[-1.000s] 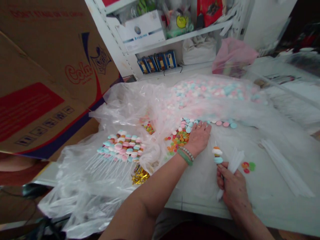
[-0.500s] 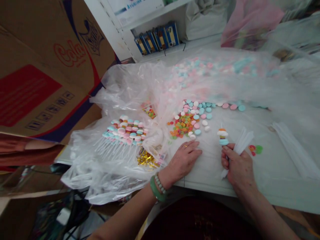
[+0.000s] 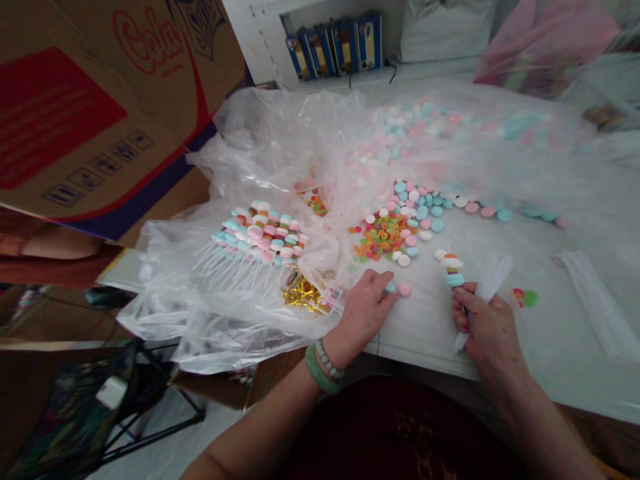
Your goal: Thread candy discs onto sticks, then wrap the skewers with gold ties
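Observation:
My left hand (image 3: 367, 301), with a ring and green bracelets, rests low over the table's front. A blue marshmallow (image 3: 391, 287) sits between its thumb and forefinger; a pink marshmallow (image 3: 405, 290) lies just beyond the tips. My right hand (image 3: 487, 323) is closed round a bundle of white sticks (image 3: 494, 275) and a candy skewer (image 3: 454, 270) threaded with blue and white marshmallows and gummy rings. Past my left hand are a heap of orange, green and red gummy rings (image 3: 383, 237) and loose pink, white and blue marshmallows (image 3: 423, 200).
Finished skewers (image 3: 267, 233) lie piled on clear plastic at left, near gold twist ties (image 3: 304, 293). A big bag of marshmallows (image 3: 450, 127) fills the back. More white sticks (image 3: 593, 300) and gummy rings (image 3: 525, 297) lie at right. A tall cola carton (image 3: 165, 127) stands left.
My left hand has drawn back from the marshmallow pile toward the table's front edge, bringing marshmallows with it. The right hand keeps its hold on the skewer and sticks. The view has tilted down.

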Demonstrator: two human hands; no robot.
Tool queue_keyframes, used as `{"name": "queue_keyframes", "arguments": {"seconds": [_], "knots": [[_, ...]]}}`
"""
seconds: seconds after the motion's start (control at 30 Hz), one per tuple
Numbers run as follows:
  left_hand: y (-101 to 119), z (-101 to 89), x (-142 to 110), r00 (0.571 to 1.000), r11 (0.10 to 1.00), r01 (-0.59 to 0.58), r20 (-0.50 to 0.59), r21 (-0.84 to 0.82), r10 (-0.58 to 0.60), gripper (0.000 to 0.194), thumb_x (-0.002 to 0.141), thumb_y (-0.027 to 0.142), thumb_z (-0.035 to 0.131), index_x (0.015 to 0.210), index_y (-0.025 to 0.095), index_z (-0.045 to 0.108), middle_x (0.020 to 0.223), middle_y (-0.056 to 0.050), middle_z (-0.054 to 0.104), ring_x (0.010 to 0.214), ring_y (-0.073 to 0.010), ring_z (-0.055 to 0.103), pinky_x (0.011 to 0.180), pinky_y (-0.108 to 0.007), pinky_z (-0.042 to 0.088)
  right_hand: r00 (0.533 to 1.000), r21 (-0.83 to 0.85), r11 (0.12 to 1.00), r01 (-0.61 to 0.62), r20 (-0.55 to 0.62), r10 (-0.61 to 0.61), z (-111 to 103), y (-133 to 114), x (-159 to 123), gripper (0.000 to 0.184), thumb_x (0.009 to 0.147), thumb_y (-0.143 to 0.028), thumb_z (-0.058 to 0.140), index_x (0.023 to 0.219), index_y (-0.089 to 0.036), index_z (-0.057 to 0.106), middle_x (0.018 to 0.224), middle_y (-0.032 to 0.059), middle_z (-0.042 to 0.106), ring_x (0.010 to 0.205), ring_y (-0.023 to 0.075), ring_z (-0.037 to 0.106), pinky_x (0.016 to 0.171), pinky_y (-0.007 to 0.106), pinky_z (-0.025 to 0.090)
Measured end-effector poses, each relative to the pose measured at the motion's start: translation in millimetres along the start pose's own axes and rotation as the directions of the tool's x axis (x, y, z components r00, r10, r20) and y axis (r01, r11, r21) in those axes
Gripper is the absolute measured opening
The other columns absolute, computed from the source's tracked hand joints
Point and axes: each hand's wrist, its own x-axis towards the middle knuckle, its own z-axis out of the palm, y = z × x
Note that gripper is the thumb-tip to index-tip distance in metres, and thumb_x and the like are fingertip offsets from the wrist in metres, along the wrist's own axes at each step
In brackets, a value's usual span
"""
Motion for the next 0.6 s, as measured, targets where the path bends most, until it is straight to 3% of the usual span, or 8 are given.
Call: {"name": "queue_keyframes", "arguments": {"seconds": [0.2, 0.33, 0.47, 0.6], "knots": [[16.1, 7.2, 2.0, 0.989, 0.955, -0.14, -0.016, 0.26, 0.15, 0.035, 0.089, 0.033, 0.048, 0.121, 0.021, 0.051, 0.112, -0.008, 0.054, 0.099, -0.0198, 0.054, 0.085, -0.034, 0.047, 1.0, -0.027, 1.0, -0.004, 0.0, 0.004, 0.6, 1.3, 1.7, 0.021, 0.058, -0.022, 0.071, 0.071, -0.016, 0.055, 0.047, -0.0068, 0.051, 0.031, 0.0042, 0.035, 0.027, 0.016, 0.021], [26.0, 12.6, 8.9, 0.947, 0.844, -0.318, 0.106, 0.431, 0.302, 0.022, 0.083, 0.027, 0.057, 0.104, 0.02, 0.057, 0.134, -0.012, 0.044, 0.12, -0.0294, 0.043, 0.099, -0.051, 0.036, 0.999, -0.049, 0.998, -0.025, 0.032, 0.027, 0.6, 1.7, 2.5, 0.022, 0.059, -0.026, 0.071, 0.072, -0.016, 0.055, 0.046, -0.0074, 0.05, 0.03, 0.0047, 0.035, 0.027, 0.016, 0.021], [22.2, 20.3, 14.2, 0.951, 0.844, -0.304, 0.081, 0.442, 0.3, 0.012, 0.083, 0.023, 0.056, 0.094, 0.018, 0.057, 0.138, -0.013, 0.041, 0.128, -0.0297, 0.037, 0.105, -0.054, 0.03, 0.996, -0.05, 0.997, -0.05, 0.075, 0.054, 1.2, -0.8, 1.3, 0.023, 0.06, -0.029, 0.071, 0.069, -0.017, 0.054, 0.046, -0.0074, 0.049, 0.031, 0.0044, 0.035, 0.029, 0.016, 0.021], [14.6, 21.1, 11.0, 0.958, 0.872, -0.282, 0.058, 0.4, 0.282, 0.028, 0.083, 0.03, 0.058, 0.108, 0.019, 0.056, 0.138, -0.014, 0.042, 0.128, -0.0301, 0.038, 0.105, -0.054, 0.03, 0.993, -0.046, 0.996, -0.08, 0.084, 0.084, 1.2, -2.0, 1.3, 0.025, 0.06, -0.031, 0.071, 0.07, -0.017, 0.053, 0.046, -0.0075, 0.048, 0.032, 0.0042, 0.034, 0.029, 0.016, 0.021]]}}
